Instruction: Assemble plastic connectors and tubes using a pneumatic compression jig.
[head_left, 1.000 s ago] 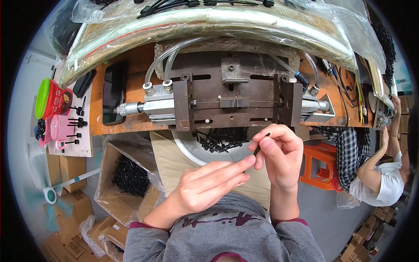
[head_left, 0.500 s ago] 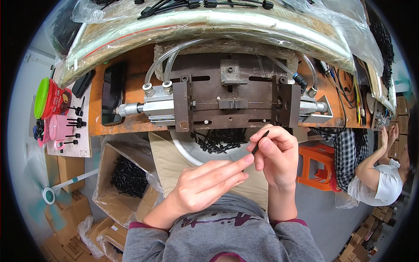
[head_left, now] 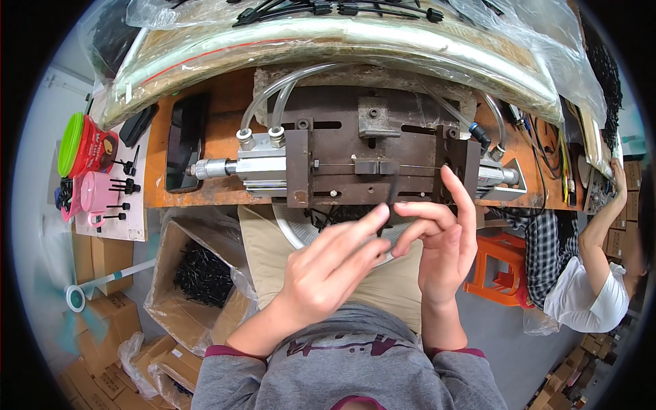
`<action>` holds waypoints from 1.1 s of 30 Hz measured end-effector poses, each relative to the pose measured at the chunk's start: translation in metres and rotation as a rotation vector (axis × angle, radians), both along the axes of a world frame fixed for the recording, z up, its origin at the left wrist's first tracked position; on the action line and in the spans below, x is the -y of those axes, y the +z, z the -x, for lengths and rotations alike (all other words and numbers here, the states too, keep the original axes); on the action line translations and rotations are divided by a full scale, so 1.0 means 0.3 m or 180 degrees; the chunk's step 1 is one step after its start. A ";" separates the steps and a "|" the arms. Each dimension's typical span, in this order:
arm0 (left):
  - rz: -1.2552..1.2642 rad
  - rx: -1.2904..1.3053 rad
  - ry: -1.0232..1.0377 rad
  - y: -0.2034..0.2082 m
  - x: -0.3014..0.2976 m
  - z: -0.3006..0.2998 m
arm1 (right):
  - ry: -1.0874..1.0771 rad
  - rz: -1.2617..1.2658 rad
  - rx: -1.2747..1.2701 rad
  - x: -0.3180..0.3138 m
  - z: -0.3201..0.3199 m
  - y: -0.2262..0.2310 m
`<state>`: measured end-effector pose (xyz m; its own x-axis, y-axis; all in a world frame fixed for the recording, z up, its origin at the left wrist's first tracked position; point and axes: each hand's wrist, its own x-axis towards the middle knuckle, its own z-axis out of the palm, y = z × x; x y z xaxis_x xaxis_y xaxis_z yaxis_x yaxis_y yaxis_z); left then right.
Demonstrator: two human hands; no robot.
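A thin black plastic piece, blurred, stands up from the fingertips of my left hand, which pinches it. My right hand is just beside it, fingers apart and index finger raised, with nothing visible in it. Beyond both hands sits a dark metal fixture with a small split block in its middle and a thin rod running through to each side. Below the fixture, a white basket holds black plastic parts, partly hidden by my left hand.
Silver air cylinders with clear hoses flank the fixture. A phone lies on the orange bench at left, near a pink cup. An open carton of black parts stands below. At right are an orange stool and another person.
The black piece has gone from between both hands to my left fingertips, further up toward the fixture. My right fingers have spread and its index finger has risen. The other person's arm has lifted.
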<state>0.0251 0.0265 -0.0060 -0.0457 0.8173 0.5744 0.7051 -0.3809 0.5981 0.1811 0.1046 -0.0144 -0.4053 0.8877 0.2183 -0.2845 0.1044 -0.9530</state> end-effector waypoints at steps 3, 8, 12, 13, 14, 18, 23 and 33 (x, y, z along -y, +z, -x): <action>-0.0028 -0.0401 0.0350 -0.046 -0.043 -0.007 | -0.0047 0.0046 0.0185 0.026 -0.002 0.001; 0.0156 -0.0873 0.0639 -0.058 -0.075 -0.025 | -0.0164 0.0013 0.0273 0.050 -0.016 0.003; 0.0133 -0.1124 0.0692 -0.038 -0.095 -0.022 | -0.0402 -0.0795 0.0360 0.076 -0.041 0.021; 0.0153 -0.1146 0.0673 -0.035 -0.100 -0.019 | -0.0516 -0.1228 0.0239 0.096 -0.039 0.039; 0.0172 -0.1168 0.0653 -0.030 -0.103 -0.016 | -0.0873 -0.1626 0.0083 0.125 -0.030 0.058; 0.0344 -0.1169 0.0663 -0.029 -0.106 -0.021 | -0.2049 -0.2362 -0.1801 0.168 0.079 0.240; 0.0396 -0.1085 0.0610 -0.016 -0.109 -0.012 | -0.0870 -0.1570 -0.2248 0.258 0.036 0.352; 0.0339 -0.1061 0.0569 -0.022 -0.099 -0.001 | -0.1082 -0.2835 -0.3210 0.181 0.126 0.289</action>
